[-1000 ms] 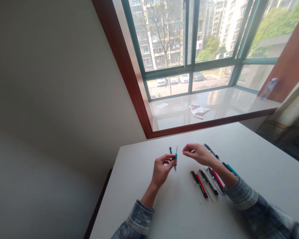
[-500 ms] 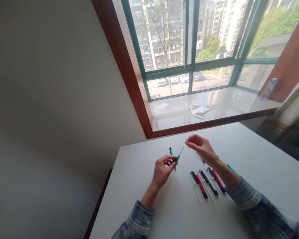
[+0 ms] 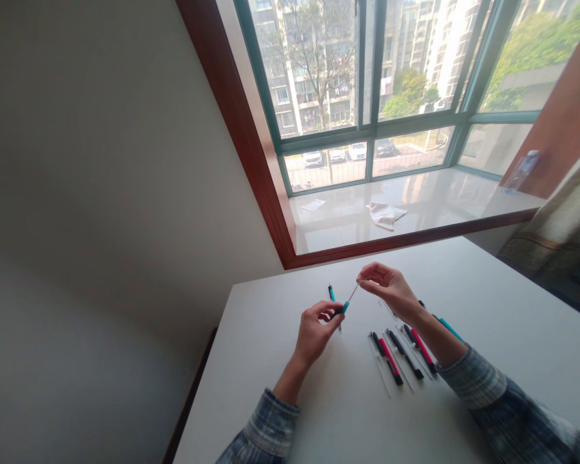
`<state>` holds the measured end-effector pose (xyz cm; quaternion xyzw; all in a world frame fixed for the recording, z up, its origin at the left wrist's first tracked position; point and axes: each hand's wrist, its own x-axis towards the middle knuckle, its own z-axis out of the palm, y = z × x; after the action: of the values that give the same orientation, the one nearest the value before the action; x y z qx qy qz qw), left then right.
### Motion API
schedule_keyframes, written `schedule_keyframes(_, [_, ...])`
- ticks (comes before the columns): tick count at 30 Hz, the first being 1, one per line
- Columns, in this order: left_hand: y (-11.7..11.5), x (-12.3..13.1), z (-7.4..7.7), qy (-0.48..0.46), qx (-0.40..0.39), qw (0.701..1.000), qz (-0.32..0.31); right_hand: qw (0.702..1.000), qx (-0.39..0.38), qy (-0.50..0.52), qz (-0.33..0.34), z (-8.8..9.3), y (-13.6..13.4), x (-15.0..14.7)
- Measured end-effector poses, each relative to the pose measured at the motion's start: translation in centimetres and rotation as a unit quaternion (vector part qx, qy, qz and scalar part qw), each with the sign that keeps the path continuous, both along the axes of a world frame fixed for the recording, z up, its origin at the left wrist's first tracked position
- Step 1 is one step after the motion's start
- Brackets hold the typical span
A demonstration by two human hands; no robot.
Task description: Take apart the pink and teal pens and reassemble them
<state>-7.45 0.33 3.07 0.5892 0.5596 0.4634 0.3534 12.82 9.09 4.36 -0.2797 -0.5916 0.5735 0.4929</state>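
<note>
My left hand (image 3: 315, 330) is closed around a teal and black pen barrel (image 3: 346, 307), tilted up to the right. A thin pen refill (image 3: 352, 293) sticks out of its upper end. My right hand (image 3: 386, 288) pinches with thumb and fingertips right at the refill's tip; whatever tiny thing may be between them is too small to make out. Behind my left fingers lies an assembled-looking teal and black pen (image 3: 331, 292), partly hidden. Under my right wrist, other pen parts are partly covered, among them a teal barrel (image 3: 450, 328).
On the white table (image 3: 338, 412), red and black pen barrels (image 3: 390, 361) lie in a slanted row with thin refills (image 3: 379, 366) between them. Beyond the table's far edge, a white cloth (image 3: 386, 215) and a clear bottle (image 3: 521, 173) are on the window sill.
My right hand has moved slightly left and down, so its pinched fingertips now meet the refill's tip. My left hand has kept its place and hold.
</note>
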Motion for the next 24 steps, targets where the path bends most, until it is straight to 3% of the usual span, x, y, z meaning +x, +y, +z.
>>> schedule_keyframes(6, [0.1, -0.1, -0.1, 0.003, 0.004, 1.0, 0.003, 0.999, 0.006, -0.031, 0.011, 0.4, -0.3, -0.1])
schedule_keyframes(15, [0.2, -0.1, -0.2, -0.001, 0.012, 1.0, -0.006, 0.978, 0.061, -0.156, 0.122, -1.0, -0.5, -0.9])
schedule_keyframes(24, [0.1, 0.2, 0.1, 0.0, 0.008, 1.0, -0.025, 0.972, 0.113, -0.194, 0.074, -1.4, -1.5, -1.8])
